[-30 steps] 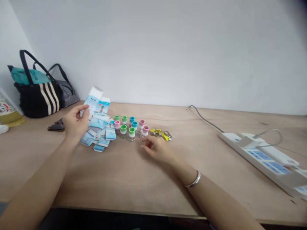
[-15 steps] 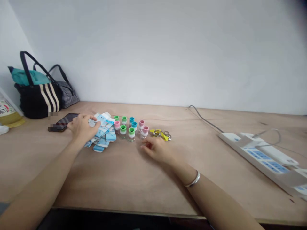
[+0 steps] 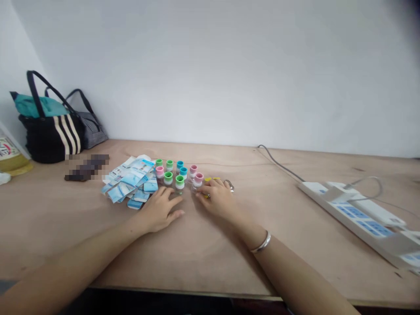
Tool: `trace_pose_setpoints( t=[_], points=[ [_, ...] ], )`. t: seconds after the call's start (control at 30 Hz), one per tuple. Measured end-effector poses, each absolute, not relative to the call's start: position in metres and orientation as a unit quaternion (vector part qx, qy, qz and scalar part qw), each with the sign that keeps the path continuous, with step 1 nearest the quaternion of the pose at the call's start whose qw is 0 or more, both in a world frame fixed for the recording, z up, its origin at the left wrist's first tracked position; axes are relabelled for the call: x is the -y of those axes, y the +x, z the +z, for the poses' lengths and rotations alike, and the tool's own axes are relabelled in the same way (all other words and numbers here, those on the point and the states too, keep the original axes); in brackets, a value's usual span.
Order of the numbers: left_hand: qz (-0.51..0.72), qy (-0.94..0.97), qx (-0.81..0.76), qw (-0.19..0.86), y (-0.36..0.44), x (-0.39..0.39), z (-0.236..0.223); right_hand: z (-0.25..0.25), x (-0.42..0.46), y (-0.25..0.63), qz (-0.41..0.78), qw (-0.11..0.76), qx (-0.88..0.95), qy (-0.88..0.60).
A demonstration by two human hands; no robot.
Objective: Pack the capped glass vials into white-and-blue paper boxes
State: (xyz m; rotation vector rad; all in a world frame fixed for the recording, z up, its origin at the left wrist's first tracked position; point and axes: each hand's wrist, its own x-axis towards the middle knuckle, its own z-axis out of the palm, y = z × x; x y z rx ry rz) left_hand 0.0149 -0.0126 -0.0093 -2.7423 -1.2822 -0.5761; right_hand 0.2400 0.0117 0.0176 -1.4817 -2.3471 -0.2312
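Note:
Several small clear bottles with green, pink and blue screw-top rims [image 3: 179, 183] stand upright in a cluster. My left hand [image 3: 159, 210] rests palm down in front of them, fingers spread, holding nothing; its fingertips are near the closest green-rimmed bottle. Over some small yellow-and-metal items with rings [image 3: 229, 184] lies my right hand [image 3: 218, 199], fingers loosely bent and apart. Its fingertips are beside the nearest pink-rimmed bottle [image 3: 197, 181]; whether they touch it I cannot tell. To the left of the bottles is a loose pile of blue-and-white flat packets or cards [image 3: 131, 177].
A long white power strip [image 3: 354, 218] with plugs lies at the right, its grey cable [image 3: 282, 162] running to the wall. At the left are a black striped bag [image 3: 52, 135], a grey bag [image 3: 93, 127], a dark phone [image 3: 83, 169] and a bottle of yellow liquid [image 3: 15, 162].
My left hand has left the packet pile and come right and nearer, in front of the bottles. The pile is spread further left. My right hand has shifted slightly forward over the yellow items.

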Motion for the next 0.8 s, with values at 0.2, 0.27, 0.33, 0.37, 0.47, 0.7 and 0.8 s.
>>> trace_pose_setpoints(
  t=[0.2,0.27,0.33,0.37,0.47,0.7,0.8],
  points=[
    [-0.193,-0.873,0.447,0.012,0.02,0.01,-0.014,0.019,-0.014,0.233,-0.078,0.144,0.849,-0.502],
    [-0.201,-0.869,0.451,0.011,0.023,0.01,-0.015,0.018,-0.017,0.231,-0.083,0.146,0.854,-0.492],
    [-0.21,-0.868,0.449,0.019,0.026,0.009,-0.016,0.018,-0.021,0.229,-0.084,0.15,0.858,-0.484],
    [-0.216,-0.87,0.443,0.026,0.027,0.009,-0.016,0.018,-0.022,0.229,-0.083,0.15,0.859,-0.482],
    [-0.25,-0.869,0.421,0.071,0.025,0.009,-0.009,0.017,-0.024,0.231,-0.078,0.157,0.861,-0.478],
    [-0.286,-0.702,0.589,0.28,-0.014,0.004,0.035,0.016,-0.017,0.235,-0.049,0.197,0.856,-0.476],
    [-0.218,-0.679,0.653,0.254,-0.038,-0.001,0.041,0.016,-0.016,0.236,-0.044,0.207,0.854,-0.476]
  ],
)
